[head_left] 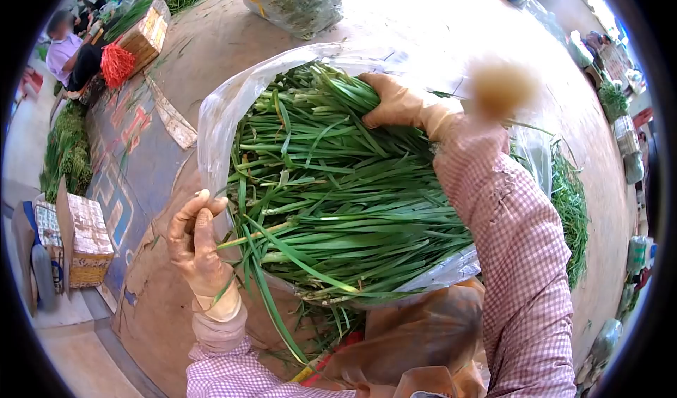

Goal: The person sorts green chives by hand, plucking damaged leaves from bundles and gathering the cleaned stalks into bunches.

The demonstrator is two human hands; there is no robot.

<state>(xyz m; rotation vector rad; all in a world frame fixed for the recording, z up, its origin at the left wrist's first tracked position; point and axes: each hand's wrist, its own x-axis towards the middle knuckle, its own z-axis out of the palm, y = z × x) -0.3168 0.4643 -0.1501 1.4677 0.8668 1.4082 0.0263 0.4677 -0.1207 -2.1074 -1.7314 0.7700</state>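
Note:
A clear plastic bag [215,126] lies wide open in front of me, filled with long green garlic chives [352,200] laid mostly sideways. My left hand [199,239], in a tan glove, is closed in a pinch at the bag's left rim. Beside its thumb a few loose stalks [257,236] stick out, and some long leaves droop over the bag's near edge. At the far side of the heap my right hand [398,105], gloved too, wraps around a bunch of chives, thumb toward me. Its other fingers are partly hidden.
A second filled plastic bag [296,7] stands beyond mine. At left are a box [88,236], a green pile [67,151] and a seated person [67,56] near red strands [117,62]. More greens [568,215] lie at right. A brown apron [416,327] covers my lap.

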